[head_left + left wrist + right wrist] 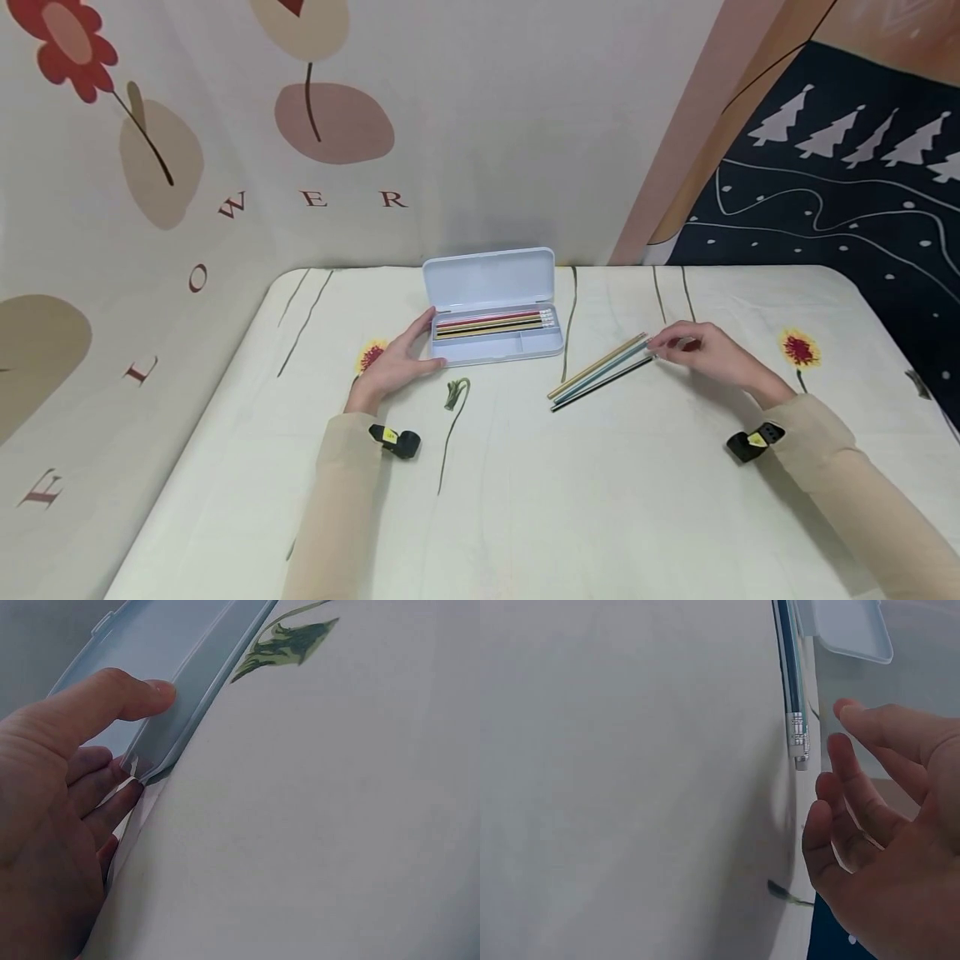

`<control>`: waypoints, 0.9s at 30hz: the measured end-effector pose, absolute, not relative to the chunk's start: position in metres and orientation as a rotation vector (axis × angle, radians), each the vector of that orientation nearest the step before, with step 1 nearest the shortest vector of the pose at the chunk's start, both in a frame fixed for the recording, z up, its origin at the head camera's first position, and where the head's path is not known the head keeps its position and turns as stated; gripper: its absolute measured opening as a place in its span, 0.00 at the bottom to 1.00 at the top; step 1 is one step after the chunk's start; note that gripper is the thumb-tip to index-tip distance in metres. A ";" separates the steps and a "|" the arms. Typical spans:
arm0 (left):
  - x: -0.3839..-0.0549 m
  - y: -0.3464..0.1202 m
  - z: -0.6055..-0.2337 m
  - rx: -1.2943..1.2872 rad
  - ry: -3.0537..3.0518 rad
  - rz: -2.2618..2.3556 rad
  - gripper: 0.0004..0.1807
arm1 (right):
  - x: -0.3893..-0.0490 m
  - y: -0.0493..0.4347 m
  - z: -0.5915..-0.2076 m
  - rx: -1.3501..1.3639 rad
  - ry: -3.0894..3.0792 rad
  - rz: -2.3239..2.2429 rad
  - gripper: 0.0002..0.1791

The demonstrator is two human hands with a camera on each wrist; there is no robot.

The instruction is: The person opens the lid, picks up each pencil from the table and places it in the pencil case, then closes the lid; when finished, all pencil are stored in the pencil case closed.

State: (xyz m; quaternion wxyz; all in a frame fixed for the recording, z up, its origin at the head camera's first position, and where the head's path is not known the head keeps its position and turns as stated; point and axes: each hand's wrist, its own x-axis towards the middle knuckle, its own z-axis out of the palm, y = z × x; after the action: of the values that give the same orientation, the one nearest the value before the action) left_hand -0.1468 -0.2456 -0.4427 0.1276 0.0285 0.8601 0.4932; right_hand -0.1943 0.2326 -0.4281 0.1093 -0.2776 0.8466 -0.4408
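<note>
The left hand [395, 365] had its grip clamped on the left end of the open case [489, 287]; the right hand [701, 350], grip apart, hung by pencils [600, 372] on the desk [510, 483], right of the case.

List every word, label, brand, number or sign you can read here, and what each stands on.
"F L O W E R": spaced reddish letters curving along the pale backdrop.
Yellow label on the left wrist camera: too small to read.
Yellow label on the right wrist camera: too small to read.
Pencil case and loose pencils: no legible lettering.
</note>
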 end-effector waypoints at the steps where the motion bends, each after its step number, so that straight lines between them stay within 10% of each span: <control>1: -0.147 -0.246 -0.443 0.087 2.502 1.435 0.52 | -0.194 0.233 -0.430 -0.834 2.471 -1.303 0.10; 27: -0.148 -0.246 -0.444 0.074 2.492 1.437 0.52 | -0.197 0.223 -0.443 -0.744 2.439 -1.254 0.08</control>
State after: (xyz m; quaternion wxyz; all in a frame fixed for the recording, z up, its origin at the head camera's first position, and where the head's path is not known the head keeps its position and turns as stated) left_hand -0.1475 -0.2460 -0.4444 0.1317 0.0255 0.8585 0.4950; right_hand -0.1972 0.2234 -0.4432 0.1492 -0.2587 0.8487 -0.4364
